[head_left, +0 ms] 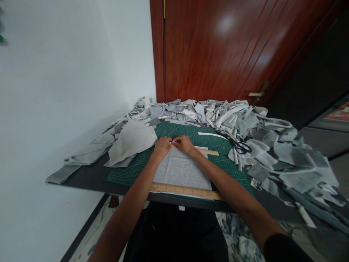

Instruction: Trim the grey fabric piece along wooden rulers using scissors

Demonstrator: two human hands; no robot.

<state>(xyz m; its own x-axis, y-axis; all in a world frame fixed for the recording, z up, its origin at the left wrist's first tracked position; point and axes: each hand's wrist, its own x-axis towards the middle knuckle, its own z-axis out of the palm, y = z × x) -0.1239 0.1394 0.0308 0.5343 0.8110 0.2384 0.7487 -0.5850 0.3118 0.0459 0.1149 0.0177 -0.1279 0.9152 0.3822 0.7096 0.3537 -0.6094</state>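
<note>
Dark table (89,180): spans the lower half of the frame, bearing a cutting mat and heaps of cloth.
Cutting mat (124,177): green with a pale printed grid, flat at the centre, carrying the gray cloth and two rulers.
Gray cloth (180,169): just below the centre of the frame, thin, roughly rectangular, spread flat with faint creases.
Left hand (163,145): at the cloth's upper edge, fingers curled inward, thumb and fingertips close together.
Right hand (184,143): just beside it, thumb and index finger bent into a pinch shape, the tips near the left fingertips.
Grip: a small dark spot shows between the hands; I cannot tell what it is, or whether either hand grasps it or the cloth.
Lower ruler (185,190): wooden, straight, lying across the cloth's near edge.
Upper ruler (211,152): wooden, its end showing right of the right hand.
Scissors (241,146): black-handled, right of centre, beside scraps.
White strip (211,134): narrow, slightly curved, near the scissors.
Scrap pile (201,111): soft, crumpled gray and off-white pieces along the table's back and right.
Beige cloth (133,140): a broad, rumpled piece left of centre.
</note>
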